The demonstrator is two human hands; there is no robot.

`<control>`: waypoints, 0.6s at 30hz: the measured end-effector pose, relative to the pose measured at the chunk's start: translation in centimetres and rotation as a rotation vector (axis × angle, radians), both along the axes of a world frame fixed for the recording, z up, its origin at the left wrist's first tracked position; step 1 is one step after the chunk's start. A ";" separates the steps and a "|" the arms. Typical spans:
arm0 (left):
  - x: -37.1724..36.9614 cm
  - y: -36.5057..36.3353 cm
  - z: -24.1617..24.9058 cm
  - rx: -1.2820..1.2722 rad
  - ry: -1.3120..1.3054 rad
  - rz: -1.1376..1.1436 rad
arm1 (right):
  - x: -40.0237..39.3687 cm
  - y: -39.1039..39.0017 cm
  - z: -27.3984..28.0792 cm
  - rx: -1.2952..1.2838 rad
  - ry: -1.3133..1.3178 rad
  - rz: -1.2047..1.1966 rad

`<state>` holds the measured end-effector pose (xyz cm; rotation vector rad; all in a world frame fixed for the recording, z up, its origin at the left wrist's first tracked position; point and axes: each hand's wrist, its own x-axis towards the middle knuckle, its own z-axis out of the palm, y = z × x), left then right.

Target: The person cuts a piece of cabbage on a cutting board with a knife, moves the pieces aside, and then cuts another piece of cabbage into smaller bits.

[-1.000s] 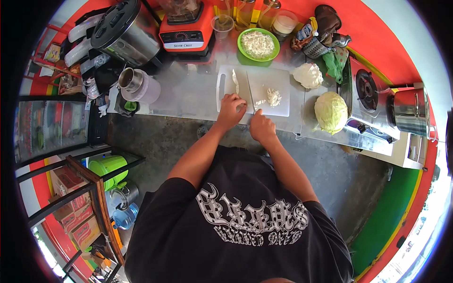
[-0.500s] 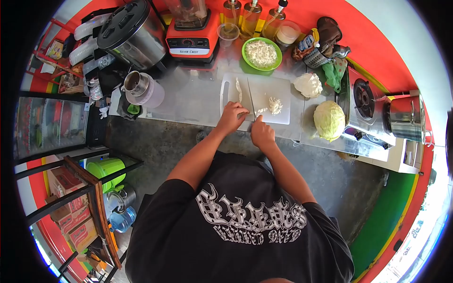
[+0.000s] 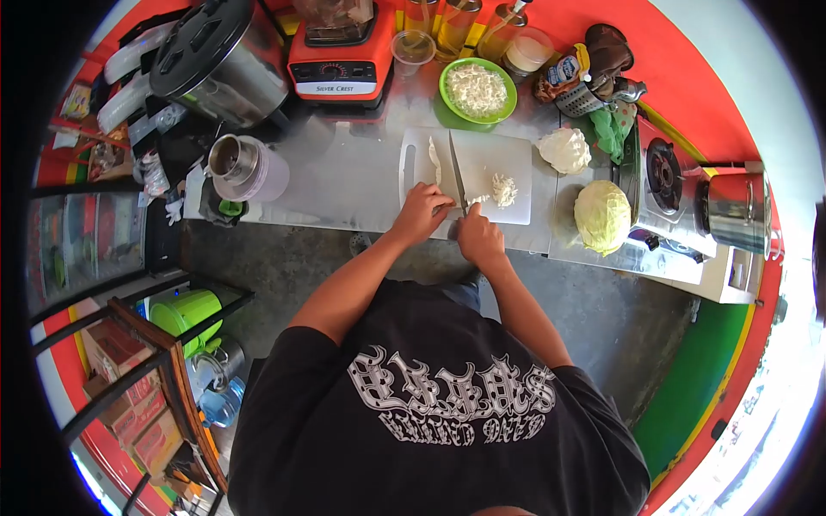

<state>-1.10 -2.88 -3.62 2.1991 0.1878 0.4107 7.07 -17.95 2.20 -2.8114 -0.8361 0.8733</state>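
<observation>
My right hand grips a knife, whose long blade points away from me across the white cutting board. To the left of the blade, my left hand is closed with its fingertips on the board, pinching a cabbage piece that is mostly hidden. A thin pale strip of cabbage lies beyond my left fingers. On the blade's right side sits a small heap of shredded cabbage, with a few shreds near my right fingers. A green bowl behind the board holds more shreds.
Right of the board are a cut cabbage chunk, a whole cabbage and a gas stove. A red blender, pump bottles and a large steel pot line the back. A lidded jug stands at left.
The knife blade has tilted, its flat side showing more, and its tip has swung slightly left. Both hands stay nearly in place; the whole view has shifted a little.
</observation>
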 end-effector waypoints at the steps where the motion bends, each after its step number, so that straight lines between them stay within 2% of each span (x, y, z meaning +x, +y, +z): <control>1: 0.0 0.1 0.0 -0.006 -0.002 -0.022 | 0.3 0.0 0.1 0.012 0.027 -0.014; 8: -0.5 0.5 -0.2 -0.026 -0.036 -0.090 | -0.5 -4.8 0.5 -0.032 0.055 -0.057; 18: 0.1 -0.4 1.8 0.074 0.063 -0.060 | 2.9 -7.1 0.5 0.120 -0.038 -0.092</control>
